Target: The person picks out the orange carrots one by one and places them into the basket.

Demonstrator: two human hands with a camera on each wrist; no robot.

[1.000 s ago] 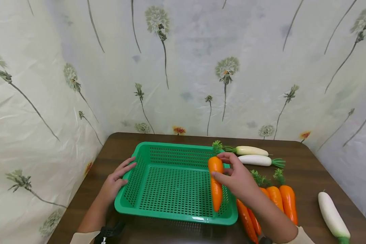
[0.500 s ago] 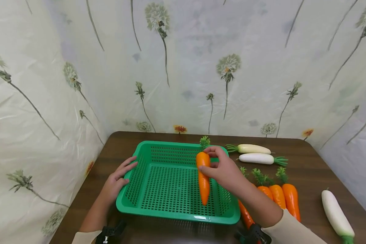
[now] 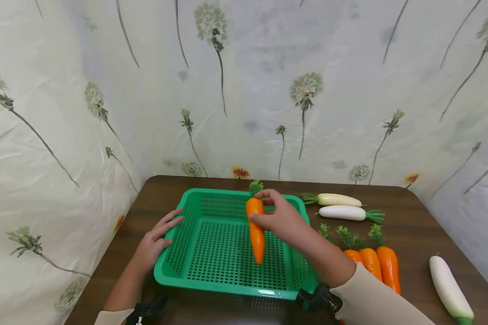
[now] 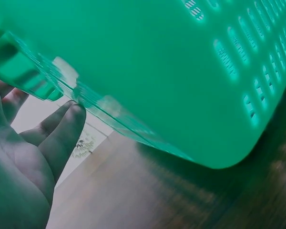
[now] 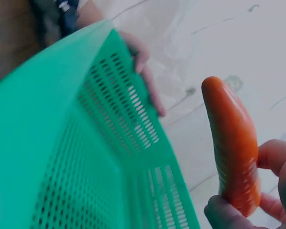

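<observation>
My right hand (image 3: 283,220) pinches an orange carrot (image 3: 257,239) with a green leafy top between thumb and fingers. The carrot hangs tip down above the inside of a green perforated plastic basket (image 3: 227,292). In the right wrist view, the carrot (image 5: 233,148) shows in front of the basket wall (image 5: 138,114), and its leaves are out of sight. My left hand (image 3: 154,241) rests on the basket's left rim with fairly straight fingers. Seen from the left wrist, the fingertips touch the rim (image 4: 100,107).
Several carrots (image 3: 388,268) lie on the dark wooden table (image 3: 415,225) right of the basket, partly behind my right forearm. Two white radishes (image 3: 339,212) lie behind them. Another white radish (image 3: 449,286) lies at the far right. A flower-patterned sheet (image 3: 248,90) hangs behind the table.
My right hand has carried the carrot leftward, from the basket's right side to above its middle. My left hand has stayed on the rim.
</observation>
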